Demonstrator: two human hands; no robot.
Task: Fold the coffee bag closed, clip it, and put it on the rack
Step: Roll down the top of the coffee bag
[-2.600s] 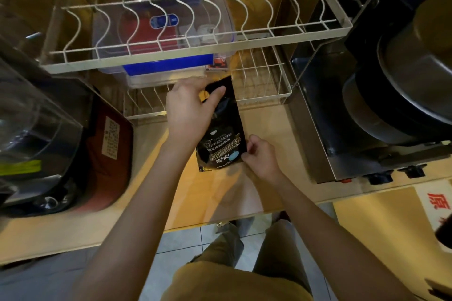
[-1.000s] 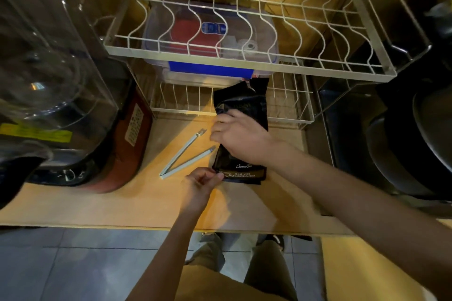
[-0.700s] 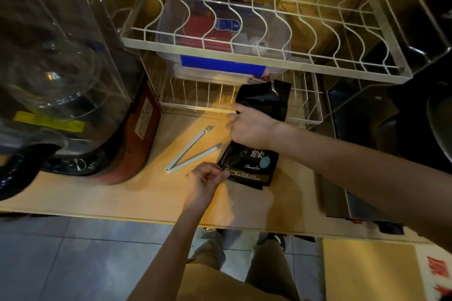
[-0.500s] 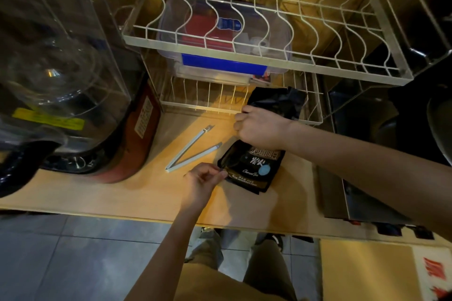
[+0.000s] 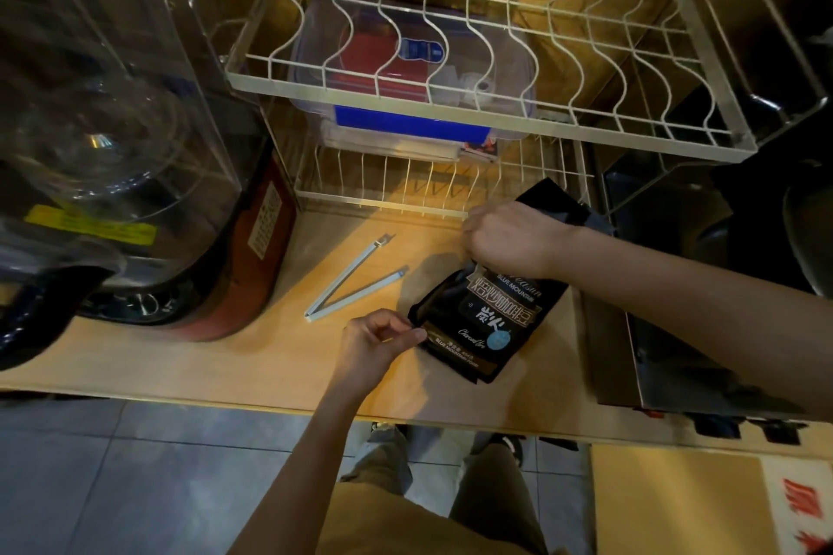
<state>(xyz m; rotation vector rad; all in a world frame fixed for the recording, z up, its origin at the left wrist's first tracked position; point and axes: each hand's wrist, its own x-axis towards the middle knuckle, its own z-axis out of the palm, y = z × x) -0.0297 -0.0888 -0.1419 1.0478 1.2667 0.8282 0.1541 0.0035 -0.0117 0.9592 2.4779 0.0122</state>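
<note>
Lying slanted on the wooden bench at centre right of the frame, a black coffee bag is held by both hands. The left hand pinches its lower left corner; the right hand is closed over its upper part. An open white clip lies just left of the bag. A wire rack fills the upper frame.

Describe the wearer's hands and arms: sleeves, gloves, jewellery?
Both the left hand and the right hand are bare: no gloves, no rings, no watch or bands visible at the wrists. Both forearms are uncovered up to the frame edge, so no sleeve shows. Below them, tan trousers.
</note>
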